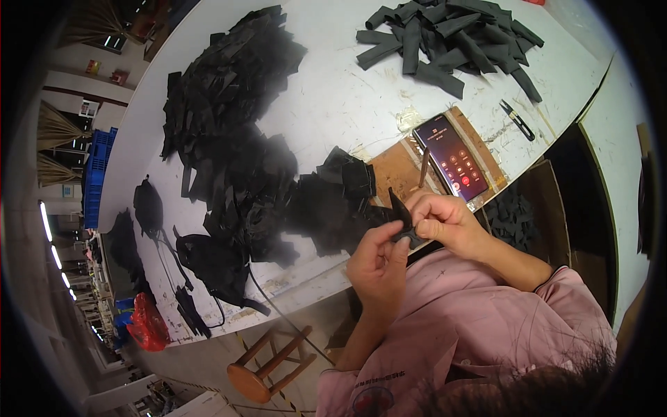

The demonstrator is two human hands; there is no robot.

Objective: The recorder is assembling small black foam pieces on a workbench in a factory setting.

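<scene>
Close in front of my body, both hands pinch a small black fabric piece [399, 208]. My left hand [379, 267] grips its near left side between thumb and fingers. My right hand [448, 224] holds the other side, fingers curled, with the fingertips of both hands almost meeting. A pointed flap of the cloth stands up between them. Just beyond my right hand rises a slim brown stick [424, 165]; whether that hand holds it cannot be made out. A heap of black fabric pieces [333, 205] lies just left of the hands.
A lit phone [451, 156] rests on a brown board [397, 167]. Thread snips [517, 119] lie to its right. More black pieces pile up on the white table [326, 83], at left and far right [451, 35]. A box of dark pieces [514, 215] and a wooden stool [250, 382] flank me.
</scene>
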